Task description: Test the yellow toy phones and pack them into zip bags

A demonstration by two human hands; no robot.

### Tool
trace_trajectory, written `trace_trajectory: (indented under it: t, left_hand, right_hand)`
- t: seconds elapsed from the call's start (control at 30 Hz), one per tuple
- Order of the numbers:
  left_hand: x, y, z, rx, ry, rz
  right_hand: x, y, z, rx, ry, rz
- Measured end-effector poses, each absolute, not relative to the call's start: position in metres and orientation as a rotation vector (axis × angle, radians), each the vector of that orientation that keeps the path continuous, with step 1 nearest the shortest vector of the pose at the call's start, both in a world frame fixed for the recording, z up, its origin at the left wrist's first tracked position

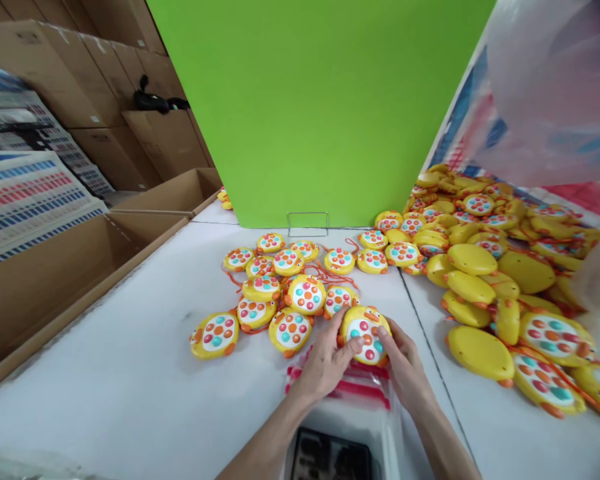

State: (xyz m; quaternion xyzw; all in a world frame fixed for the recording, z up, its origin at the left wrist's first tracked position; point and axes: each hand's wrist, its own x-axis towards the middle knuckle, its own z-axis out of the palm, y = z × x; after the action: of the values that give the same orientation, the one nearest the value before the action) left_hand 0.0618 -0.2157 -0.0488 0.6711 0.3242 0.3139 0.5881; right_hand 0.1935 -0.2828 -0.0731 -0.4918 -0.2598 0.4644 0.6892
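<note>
Both hands hold one yellow duck-shaped toy with coloured round buttons on a white face. My left hand grips its left side, thumb on the button face. My right hand closes on its right side. Under the hands lies a clear plastic bag with red stripes at its mouth. More of the same toys lie face up in a loose group just beyond the hands, some with orange cords.
A big heap of the yellow toys covers the table's right side. A green board stands at the back on a wire stand. Open cardboard boxes flank the white table on the left. A plastic sack hangs upper right.
</note>
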Motion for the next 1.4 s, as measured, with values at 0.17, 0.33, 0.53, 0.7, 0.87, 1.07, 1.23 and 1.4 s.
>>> trace_trajectory:
  t: [0.17,0.33,0.53,0.7,0.87,1.07,1.23,1.4]
  left_hand:
    - [0.061,-0.211,-0.054,1.444,0.793,0.690]
    - [0.061,-0.209,-0.052,1.491,0.726,0.688]
    - [0.060,-0.209,-0.053,1.404,0.790,0.663]
    - [0.057,-0.209,-0.056,1.395,1.071,0.647]
    - [0.057,-0.208,-0.053,1.489,1.019,0.656]
    - [0.057,-0.205,-0.054,1.549,0.783,0.609]
    - [0.059,-0.204,-0.057,1.497,0.700,0.638]
    - [0.059,-0.206,-0.058,1.491,0.695,0.626]
  right_hand:
    - [0.192,-0.283,-0.074,-0.997,-0.587,1.060]
    - [0.194,-0.284,-0.076,-0.991,-0.601,1.060]
    - [0.193,-0.286,-0.073,-1.066,-0.670,1.022]
    - [0.191,-0.287,-0.068,-1.095,-0.801,1.028]
    - [0.190,-0.285,-0.073,-1.118,-0.794,1.044]
    - [0.192,-0.284,-0.076,-1.134,-0.750,0.994]
    - [0.190,-0.283,-0.076,-1.098,-0.713,1.028]
    - [0.191,-0.286,-0.071,-1.160,-0.697,1.038]
